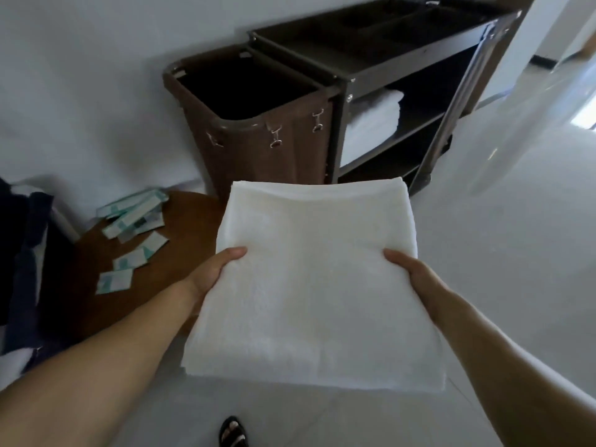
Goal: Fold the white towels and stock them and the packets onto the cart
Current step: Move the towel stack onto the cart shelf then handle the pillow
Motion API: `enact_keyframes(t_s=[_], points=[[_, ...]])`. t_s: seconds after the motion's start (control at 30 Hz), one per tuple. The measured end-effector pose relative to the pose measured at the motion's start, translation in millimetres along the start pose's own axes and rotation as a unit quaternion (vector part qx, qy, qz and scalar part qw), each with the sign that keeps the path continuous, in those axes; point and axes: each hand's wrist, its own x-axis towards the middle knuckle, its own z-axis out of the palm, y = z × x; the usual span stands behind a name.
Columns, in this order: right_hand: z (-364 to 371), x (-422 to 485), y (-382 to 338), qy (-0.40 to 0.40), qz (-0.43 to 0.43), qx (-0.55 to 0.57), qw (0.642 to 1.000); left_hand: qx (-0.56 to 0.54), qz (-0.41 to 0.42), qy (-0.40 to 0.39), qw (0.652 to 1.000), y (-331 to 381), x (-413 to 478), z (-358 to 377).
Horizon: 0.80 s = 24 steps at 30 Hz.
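A foot in a black open-toed sandal (233, 432) stands on the pale glossy tiled floor (516, 253) at the bottom centre of the frame. Above it, two bare forearms reach in from the lower corners. The left hand (209, 275) and the right hand (416, 272) grip opposite side edges of a folded white terry towel (309, 285), each thumb pressed on top and the fingers hidden underneath. The towel is held flat in the air at the centre of the frame, in front of the cart and touching neither table nor shelf.

At left, partly behind the towel, a round brown wooden table (180, 253) carries scattered flat white-and-teal packets (132, 217). A dark navy cloth (25, 253) lies at the left edge of the frame.

Farther back, in the upper centre, a dark metal housekeeping cart (387, 75) stands against the white wall, a brown fabric laundry bag (258, 137) hanging open on its left end. A stack of folded white towels (371, 124) sits on the cart's middle shelf, against its left side.
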Motion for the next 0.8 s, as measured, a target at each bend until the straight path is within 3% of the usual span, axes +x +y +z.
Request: enact_keyframes(t_s=[0.33, 0.8], points=[[-194, -31, -53, 0.075, -0.044, 0.052, 0.995, 0.047, -0.01, -0.088, 0.995, 11, 54, 204], [-352, 50, -198, 0.132, -0.085, 0.097, 0.983, 0.095, -0.015, -0.182, 0.979, 120, 217, 411]])
